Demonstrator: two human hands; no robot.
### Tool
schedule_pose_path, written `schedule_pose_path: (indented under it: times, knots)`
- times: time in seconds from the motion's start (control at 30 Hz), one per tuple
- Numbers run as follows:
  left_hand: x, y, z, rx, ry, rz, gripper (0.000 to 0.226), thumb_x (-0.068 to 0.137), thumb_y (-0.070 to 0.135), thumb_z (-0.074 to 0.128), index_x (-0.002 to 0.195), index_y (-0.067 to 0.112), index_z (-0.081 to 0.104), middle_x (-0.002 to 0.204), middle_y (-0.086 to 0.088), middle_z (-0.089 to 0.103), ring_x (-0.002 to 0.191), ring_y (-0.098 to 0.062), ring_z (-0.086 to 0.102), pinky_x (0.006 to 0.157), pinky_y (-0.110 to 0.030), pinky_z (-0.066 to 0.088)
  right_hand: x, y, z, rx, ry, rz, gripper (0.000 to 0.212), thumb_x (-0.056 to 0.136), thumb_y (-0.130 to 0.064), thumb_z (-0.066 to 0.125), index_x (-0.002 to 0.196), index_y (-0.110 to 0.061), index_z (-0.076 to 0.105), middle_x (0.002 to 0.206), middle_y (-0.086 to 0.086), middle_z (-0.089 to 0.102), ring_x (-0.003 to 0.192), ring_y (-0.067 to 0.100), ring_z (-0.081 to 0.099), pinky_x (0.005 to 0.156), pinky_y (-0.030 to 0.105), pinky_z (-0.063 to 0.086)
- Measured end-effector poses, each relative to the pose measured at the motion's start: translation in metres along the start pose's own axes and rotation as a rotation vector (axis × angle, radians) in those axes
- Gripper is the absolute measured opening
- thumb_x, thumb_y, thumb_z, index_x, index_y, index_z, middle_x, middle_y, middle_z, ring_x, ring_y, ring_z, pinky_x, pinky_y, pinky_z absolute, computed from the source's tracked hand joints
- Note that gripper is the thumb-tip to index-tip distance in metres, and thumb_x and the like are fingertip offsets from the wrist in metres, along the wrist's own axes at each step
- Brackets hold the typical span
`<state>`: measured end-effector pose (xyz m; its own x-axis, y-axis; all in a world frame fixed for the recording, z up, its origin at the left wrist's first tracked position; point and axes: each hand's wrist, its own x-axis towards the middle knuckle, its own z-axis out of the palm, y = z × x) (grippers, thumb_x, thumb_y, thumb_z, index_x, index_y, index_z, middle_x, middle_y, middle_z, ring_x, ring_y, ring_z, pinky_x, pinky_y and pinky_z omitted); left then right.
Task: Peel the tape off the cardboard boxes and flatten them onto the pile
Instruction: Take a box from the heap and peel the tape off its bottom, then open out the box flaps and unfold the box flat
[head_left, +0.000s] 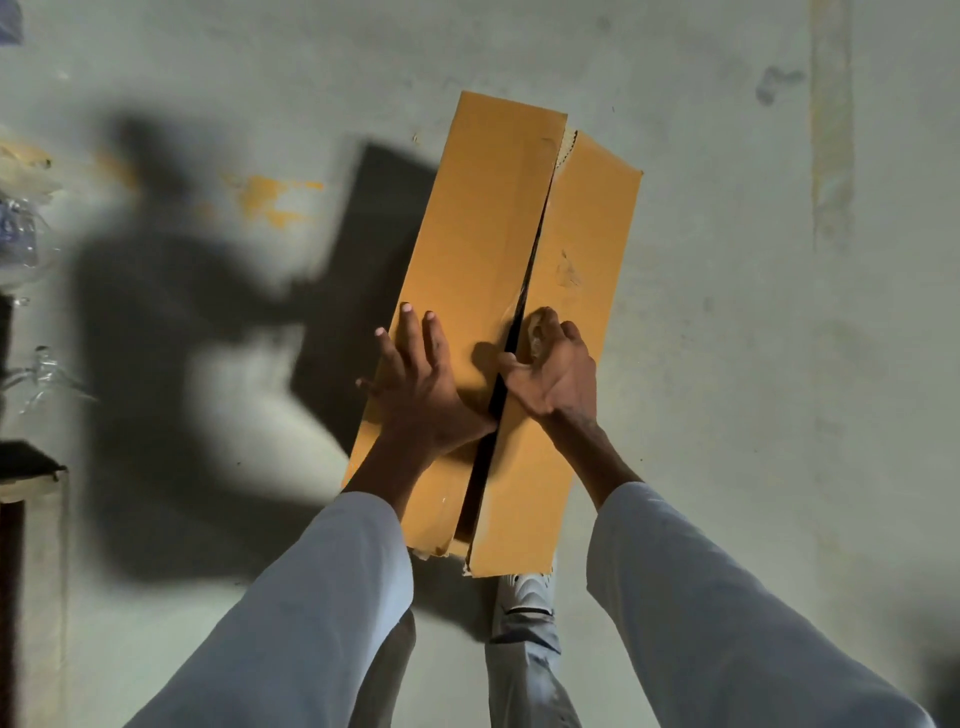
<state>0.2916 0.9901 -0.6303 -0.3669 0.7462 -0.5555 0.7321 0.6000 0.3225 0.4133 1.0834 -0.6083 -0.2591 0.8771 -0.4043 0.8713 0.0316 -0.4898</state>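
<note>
A long brown cardboard box (483, 249) stands on the concrete floor in front of me, its two top flaps meeting at a dark centre seam. My left hand (415, 379) presses flat on the left flap with straight, spread fingers. My right hand (550, 364) is on the right flap beside the seam, fingers curled around a crumpled strip of clear tape (535, 332) that runs off the seam. The seam gapes open from my hands back to the near end. A remnant of tape (566, 148) clings at the far end of the seam.
Bare grey concrete floor (727, 364) lies all around the box. Clear plastic wrapping (26, 228) sits at the left edge, with a dark object (26, 467) below it. My shoe (524, 587) shows just under the box's near end. My shadow falls to the left.
</note>
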Motion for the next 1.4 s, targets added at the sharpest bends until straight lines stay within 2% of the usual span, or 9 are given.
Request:
schedule_pose_path:
  times: [0.17,0.43,0.53,0.63,0.87,1.07,1.27,1.33,1.4]
  knots:
    - [-0.003,-0.019,-0.014,-0.142,-0.048,0.031,0.132,0.061,0.065,0.068,0.157,0.017,-0.009,0.164,-0.002,-0.018,0.15,-0.04,-0.007,0.113,-0.064,0.018,-0.006,-0.007,-0.002,0.004,0.009,-0.059,0.055,0.081,-0.042,0.067,0.127,-0.015,0.048,0.109,0.007,0.059,0.09,0.031,0.059,0.076,0.039,0.056]
    - [-0.023,-0.055,-0.054,-0.586,0.086,0.015,0.095,0.063,0.038,0.057,0.151,0.009,0.035,0.146,-0.016,0.049,0.133,-0.029,0.048,0.11,-0.041,0.041,-0.021,-0.006,-0.023,0.154,0.202,-0.021,0.06,0.084,-0.032,0.064,0.138,-0.009,0.051,0.118,0.013,0.063,0.101,0.029,0.06,0.081,0.035,0.053]
    - [-0.033,-0.063,-0.065,-0.6,0.226,0.011,0.048,0.07,0.025,0.053,0.111,0.005,0.07,0.094,-0.016,0.072,0.087,-0.025,0.066,0.076,-0.033,0.049,-0.027,0.002,-0.034,0.275,0.278,0.081,0.056,0.087,-0.019,0.065,0.142,-0.01,0.054,0.122,0.008,0.064,0.104,0.021,0.059,0.087,0.028,0.045]
    - [-0.04,-0.085,-0.087,-0.612,0.292,-0.107,0.017,0.07,0.024,0.05,0.061,0.01,0.05,0.054,-0.004,0.042,0.054,-0.018,0.04,0.054,-0.031,0.03,-0.034,0.027,-0.062,0.355,0.377,0.275,0.048,0.089,-0.017,0.065,0.136,-0.015,0.06,0.115,0.002,0.063,0.1,0.018,0.059,0.087,0.027,0.044]
    - [-0.058,-0.11,-0.085,-0.194,0.327,-0.346,0.061,0.088,0.012,0.056,0.144,0.01,0.033,0.139,-0.02,0.046,0.124,-0.042,0.047,0.089,-0.055,0.045,-0.041,0.083,-0.079,-0.454,0.406,0.227,0.061,0.093,-0.014,0.056,0.148,-0.005,0.031,0.121,0.023,0.049,0.105,0.043,0.045,0.076,0.047,0.041]
    - [-0.059,-0.105,-0.053,0.022,0.323,-0.311,0.114,0.073,0.019,0.074,0.156,0.014,-0.004,0.163,-0.014,0.007,0.147,-0.041,0.015,0.101,-0.073,0.028,-0.038,0.097,-0.064,-0.379,0.267,0.09,0.053,0.091,-0.004,0.054,0.143,-0.008,0.044,0.121,0.017,0.051,0.108,0.035,0.046,0.08,0.042,0.047]
    - [-0.066,-0.104,-0.066,-0.004,0.378,-0.26,0.104,0.075,0.022,0.081,0.155,0.014,0.013,0.144,-0.018,0.042,0.099,-0.05,0.06,0.073,-0.053,0.051,-0.03,0.125,-0.113,0.543,0.957,0.634,0.012,0.089,-0.007,0.054,0.078,-0.008,0.06,0.067,-0.003,0.047,0.056,0.01,0.039,0.061,0.019,0.034]
    - [-0.068,-0.101,-0.066,0.008,0.385,-0.243,0.102,0.075,0.02,0.081,0.153,0.012,0.017,0.139,-0.019,0.045,0.094,-0.05,0.061,0.071,-0.051,0.051,-0.028,0.126,-0.129,0.982,0.957,0.75,0.023,0.092,-0.009,0.05,0.069,-0.014,0.048,0.049,-0.003,0.048,0.056,0.014,0.04,0.058,0.021,0.033]
    - [-0.07,-0.098,-0.066,0.025,0.385,-0.236,0.1,0.074,0.018,0.081,0.152,0.01,0.018,0.135,-0.02,0.046,0.091,-0.049,0.062,0.067,-0.049,0.05,-0.027,0.117,-0.14,0.865,0.788,0.66,0.013,0.094,-0.013,0.051,0.084,-0.02,0.056,0.062,-0.009,0.059,0.062,0.007,0.051,0.052,0.017,0.042]
